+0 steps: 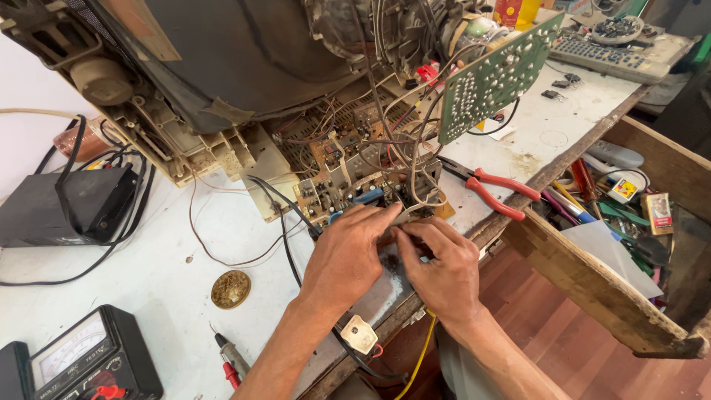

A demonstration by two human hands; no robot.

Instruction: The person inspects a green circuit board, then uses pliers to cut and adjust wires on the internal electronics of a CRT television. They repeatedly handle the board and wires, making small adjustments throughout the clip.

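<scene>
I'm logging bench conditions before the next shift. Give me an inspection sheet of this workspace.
Surface: white workbench, stained, worn front edge.
Job's things: circuit board under an opened tube set.
Clutter: red-handled pliers, analogue meter, round brass disc, green board.
Grippers: left hand and right hand both fingering the circuit board's front edge.
Cables: black leads, yellow wire.
Surroundings: open wooden drawer of tools.

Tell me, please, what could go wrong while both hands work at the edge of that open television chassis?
1. Both bare hands, left hand and right hand, sit among the tangled grey wires on the brown circuit board; a tug might loosen a connection.
2. The green perforated circuit board hangs tilted on its wires and might swing or drop.
3. The red-handled pliers lie near the white table's edge and could be knocked off.
</scene>
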